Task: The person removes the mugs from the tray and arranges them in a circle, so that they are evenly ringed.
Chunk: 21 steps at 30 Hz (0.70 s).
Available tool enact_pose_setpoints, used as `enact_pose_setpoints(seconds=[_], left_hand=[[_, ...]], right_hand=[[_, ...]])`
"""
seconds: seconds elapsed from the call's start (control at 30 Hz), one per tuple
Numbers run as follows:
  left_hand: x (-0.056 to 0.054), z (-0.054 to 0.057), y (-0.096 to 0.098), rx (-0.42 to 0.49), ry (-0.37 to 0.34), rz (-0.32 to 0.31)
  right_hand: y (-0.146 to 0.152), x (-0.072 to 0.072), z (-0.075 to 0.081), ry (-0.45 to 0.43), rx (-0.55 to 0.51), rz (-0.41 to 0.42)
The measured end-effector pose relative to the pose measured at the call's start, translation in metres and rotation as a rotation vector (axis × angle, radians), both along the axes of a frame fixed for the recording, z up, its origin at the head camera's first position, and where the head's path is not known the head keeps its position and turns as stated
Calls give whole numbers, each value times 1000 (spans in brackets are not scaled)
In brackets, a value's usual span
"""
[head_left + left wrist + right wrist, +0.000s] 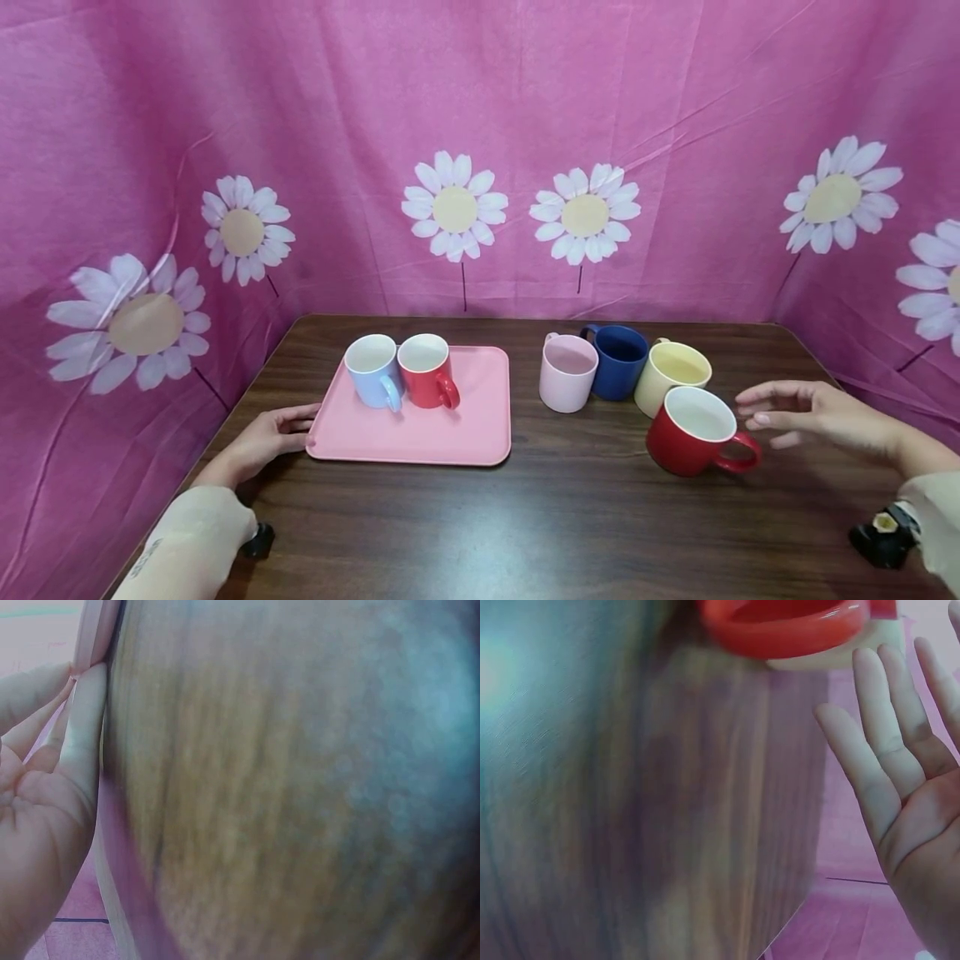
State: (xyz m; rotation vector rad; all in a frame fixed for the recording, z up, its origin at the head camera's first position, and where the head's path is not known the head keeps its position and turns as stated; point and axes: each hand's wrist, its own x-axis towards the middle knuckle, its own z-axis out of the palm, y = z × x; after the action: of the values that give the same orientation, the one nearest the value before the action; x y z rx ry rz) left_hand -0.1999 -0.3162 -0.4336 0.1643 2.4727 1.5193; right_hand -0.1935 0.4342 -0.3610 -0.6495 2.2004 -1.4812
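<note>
My left hand (266, 442) is at the left edge of a pink tray (472, 433), with thumb and fingers on its rim, as the left wrist view also shows. On the tray stand a light blue mug (372, 375) and a small red mug (425, 375), both upright and side by side. My right hand (832, 417) is in the air just right of a larger red mug (678, 442), its fingers spread and holding nothing. That mug's handle (787, 634) points towards the hand, apart from the fingertips.
Behind the larger red mug stand a cream mug (660, 371), a dark blue mug (621, 362) and a pale pink mug (567, 379) in a row. The brown wooden table (450, 533) meets a pink flowered cloth (487, 100) at the back and sides.
</note>
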Motion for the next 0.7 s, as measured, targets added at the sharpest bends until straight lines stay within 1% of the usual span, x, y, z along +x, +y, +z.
enact_pose_setpoints(seconds=[0.1,0.23,0.3,0.53,0.63,0.7], left_hand=[[1,1,1,-4,-2,0],[2,2,1,-6,0,3],[2,2,1,-2,1,2],[3,1,1,6,6,-3],[2,1,0,10,4,0],[2,1,0,8,4,2]], right_hand=[[-4,-2,6,25,-55,-16],[-13,-5,11,54,-148,-17],[-18,-6,14,75,-167,-35],[-39,-10,20,141,-126,-153],[-50,-11,23,164,-117,-170],[-59,-12,25,162,-124,-176]])
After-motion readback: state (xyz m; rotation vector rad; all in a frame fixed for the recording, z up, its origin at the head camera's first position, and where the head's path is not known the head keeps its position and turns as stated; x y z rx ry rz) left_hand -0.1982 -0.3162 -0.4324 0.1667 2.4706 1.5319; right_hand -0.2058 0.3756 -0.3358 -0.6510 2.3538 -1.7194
